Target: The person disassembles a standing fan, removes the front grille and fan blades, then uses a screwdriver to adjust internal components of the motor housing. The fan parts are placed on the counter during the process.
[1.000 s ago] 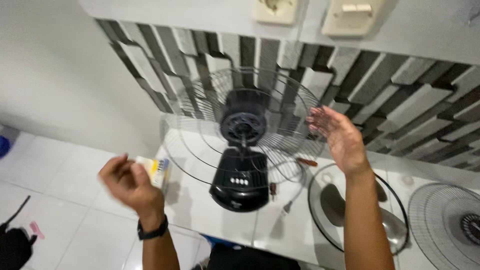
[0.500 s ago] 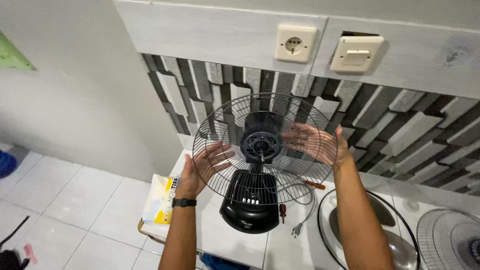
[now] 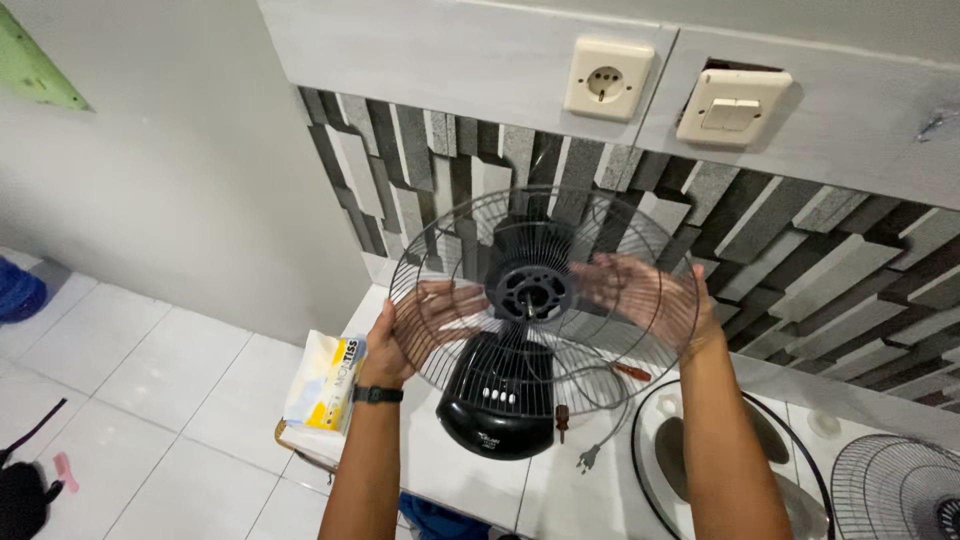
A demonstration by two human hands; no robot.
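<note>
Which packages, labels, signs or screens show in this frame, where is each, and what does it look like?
Tissue pack: soft, oblong, white and yellow with dark print, lying at the table's left edge, just left of the left hand's wrist.
Fan base: black, rounded, on the table under the wire guard held by both hands; a small pale mark sits low on its front, too small to make out.
No signs or screens show.

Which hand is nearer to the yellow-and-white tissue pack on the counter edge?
Left. The left hand grips the wire fan guard at its left rim, just right of and above the tissue pack; the right hand holds the guard's far right side.
</note>
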